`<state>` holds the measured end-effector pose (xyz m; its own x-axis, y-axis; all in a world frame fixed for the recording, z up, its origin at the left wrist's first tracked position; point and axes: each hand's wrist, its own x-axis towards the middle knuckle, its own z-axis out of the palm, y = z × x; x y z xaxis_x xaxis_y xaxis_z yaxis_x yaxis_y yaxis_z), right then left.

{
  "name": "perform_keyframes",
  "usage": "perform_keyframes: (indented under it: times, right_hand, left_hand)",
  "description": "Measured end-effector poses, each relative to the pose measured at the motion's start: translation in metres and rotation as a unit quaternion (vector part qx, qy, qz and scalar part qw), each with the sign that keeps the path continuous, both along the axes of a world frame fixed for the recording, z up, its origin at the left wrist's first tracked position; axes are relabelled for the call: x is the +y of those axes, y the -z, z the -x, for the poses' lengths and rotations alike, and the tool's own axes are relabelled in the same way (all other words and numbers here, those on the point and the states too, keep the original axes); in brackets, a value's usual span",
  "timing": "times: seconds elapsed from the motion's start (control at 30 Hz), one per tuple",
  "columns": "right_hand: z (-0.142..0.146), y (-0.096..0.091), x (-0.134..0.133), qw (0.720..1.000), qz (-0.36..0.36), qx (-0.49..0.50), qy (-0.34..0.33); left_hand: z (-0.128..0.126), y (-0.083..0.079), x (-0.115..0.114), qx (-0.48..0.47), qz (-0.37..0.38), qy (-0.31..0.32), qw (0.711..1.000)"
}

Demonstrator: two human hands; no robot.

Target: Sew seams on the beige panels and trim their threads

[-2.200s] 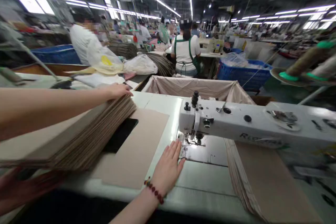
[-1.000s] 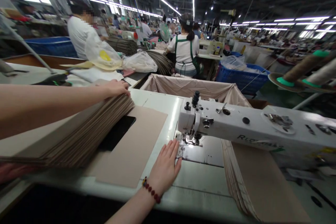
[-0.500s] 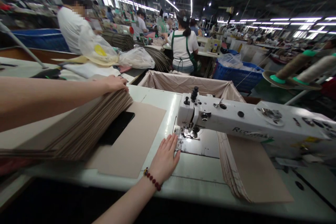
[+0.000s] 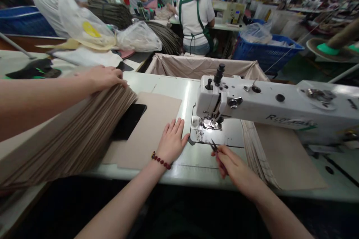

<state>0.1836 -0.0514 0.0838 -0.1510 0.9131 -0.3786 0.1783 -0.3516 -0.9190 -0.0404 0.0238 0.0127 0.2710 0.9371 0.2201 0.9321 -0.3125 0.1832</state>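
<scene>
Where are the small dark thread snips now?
Head view: the snips are in the right hand, tips at the white sewing machine's steel needle plate.

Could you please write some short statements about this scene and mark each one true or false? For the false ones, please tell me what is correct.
1. The left hand wears a red bead bracelet. True.
2. The right hand is empty. False: it holds small dark metal snips.
3. A beige cloth-lined bin stands behind the white sewing machine. True.
4. Another person's hand rests on a blue plastic crate. False: it rests on a tall stack of tan sheets.
</scene>
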Motion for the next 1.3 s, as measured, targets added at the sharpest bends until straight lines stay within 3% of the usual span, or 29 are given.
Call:
perform_keyframes:
  times: [0.1,0.2,0.47,0.63,0.9,1.1,1.3]
  right_hand:
    - [0.031,0.026,0.027,0.993,0.065,0.086,0.042]
    - [0.047,0.044,0.054,0.988,0.087,0.101,0.081]
    - [0.051,0.048,0.080,0.981,0.089,0.126,0.116]
    - [0.044,0.053,0.090,0.988,0.071,0.103,0.095]
    - [0.015,0.048,0.082,1.000,0.004,0.020,-0.003]
    - [0.015,0.051,0.065,1.000,-0.016,-0.026,0.004]
    - [0.011,0.055,0.048,0.997,-0.064,-0.025,0.032]
  left_hand:
    - [0.000,0.001,0.000,-0.001,0.004,0.001,1.000]
    - [0.000,0.001,0.000,-0.008,0.007,0.001,1.000]
    - [0.001,0.001,0.001,-0.029,0.019,-0.001,0.999]
    - [0.002,0.001,0.001,-0.047,0.025,0.002,0.999]
    - [0.004,-0.005,0.008,-0.104,0.030,-0.006,0.994]
    - [-0.013,-0.018,0.026,-0.147,0.035,0.003,0.988]
    - [-0.047,-0.012,0.052,-0.190,0.052,0.015,0.980]
